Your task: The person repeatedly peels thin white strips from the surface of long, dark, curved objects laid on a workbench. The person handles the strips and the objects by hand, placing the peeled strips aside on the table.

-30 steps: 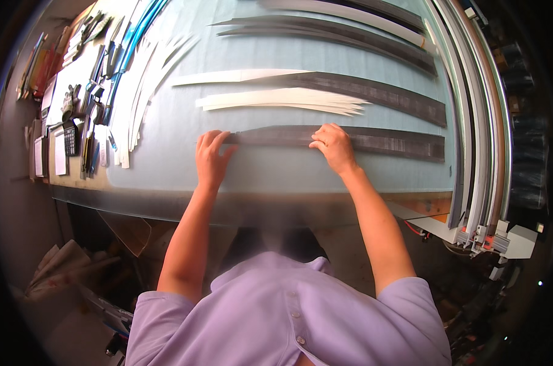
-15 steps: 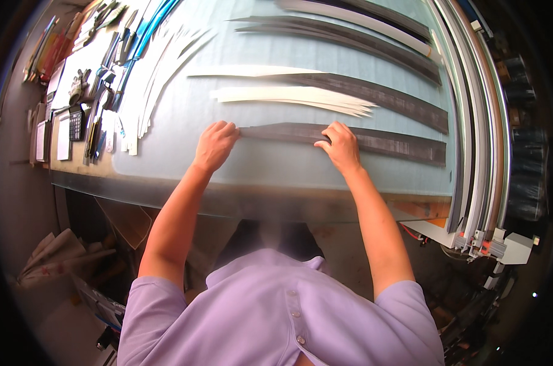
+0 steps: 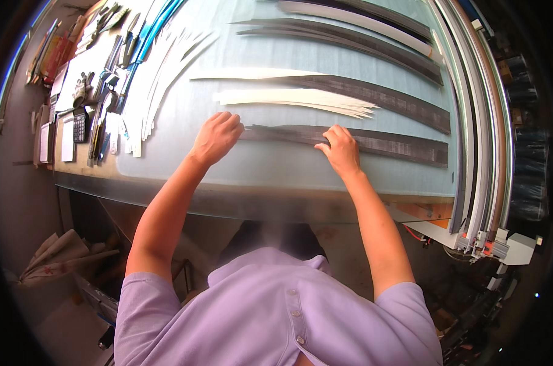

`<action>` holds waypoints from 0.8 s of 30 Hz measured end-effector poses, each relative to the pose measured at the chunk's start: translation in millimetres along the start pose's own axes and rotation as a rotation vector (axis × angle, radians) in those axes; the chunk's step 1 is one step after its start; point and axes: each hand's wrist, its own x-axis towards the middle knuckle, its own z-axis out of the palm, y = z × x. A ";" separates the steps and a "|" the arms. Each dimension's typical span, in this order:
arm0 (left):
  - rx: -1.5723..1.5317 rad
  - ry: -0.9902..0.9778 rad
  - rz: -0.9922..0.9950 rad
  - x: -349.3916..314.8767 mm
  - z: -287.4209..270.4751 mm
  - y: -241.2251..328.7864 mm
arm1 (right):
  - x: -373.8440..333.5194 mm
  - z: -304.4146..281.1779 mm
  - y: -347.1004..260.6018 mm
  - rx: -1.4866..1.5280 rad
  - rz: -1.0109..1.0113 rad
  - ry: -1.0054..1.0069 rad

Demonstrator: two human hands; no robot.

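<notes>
A long dark grey strip (image 3: 404, 145) lies across the pale table nearest me, its narrow end to the left. At that narrow end my left hand (image 3: 218, 135) is closed, its fingertips pinching the strip. My right hand (image 3: 342, 152) is on the strip's middle, fingers curled over it and thumb pointing left along its near edge. Just beyond lies a fanned bundle of cream strips (image 3: 288, 97). Past that is another dark strip (image 3: 386, 97), with a whitish strip (image 3: 252, 74) at its left end.
More dark strips (image 3: 349, 40) lie at the far side. White strips (image 3: 170, 79) are fanned out at left, beside blue lengths (image 3: 157, 24), a calculator (image 3: 80, 127) and a glove (image 3: 81, 88). Long metal rails (image 3: 471, 122) border the table's right side. The glass-like table edge (image 3: 228, 207) faces me.
My left hand has shifted slightly up and right, its wrist turned a little. The near strip's left part looks bent and narrower than before. My right hand stays nearly in place.
</notes>
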 end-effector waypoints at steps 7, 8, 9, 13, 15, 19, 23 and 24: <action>0.013 0.323 0.069 44.8 -49.4 10.1 | 3.8 -18.0 -10.0 -0.112 -0.233 0.207; 0.012 0.334 0.054 48.3 -56.5 11.4 | 8.1 -27.8 -15.3 -0.157 -0.298 0.268; 0.012 0.346 0.039 51.2 -63.5 12.4 | 12.6 -41.5 -19.7 -0.167 -0.295 0.351; 0.003 0.447 0.022 49.4 -85.7 19.4 | 31.8 -100.8 -40.0 -0.237 -0.302 0.594; -0.020 0.455 -0.002 31.3 -87.9 27.6 | 28.5 -113.2 -58.8 -0.251 -0.357 0.630; -0.076 0.319 -0.070 -28.5 -54.4 52.9 | -35.6 -67.2 -66.8 -0.140 -0.314 0.382; -0.161 0.065 -0.125 -92.8 -4.2 80.6 | -106.7 -10.3 -61.3 -0.040 -0.126 0.154; -0.170 0.060 -0.145 -104.6 4.9 85.8 | -118.7 -2.8 -61.4 -0.023 -0.071 0.137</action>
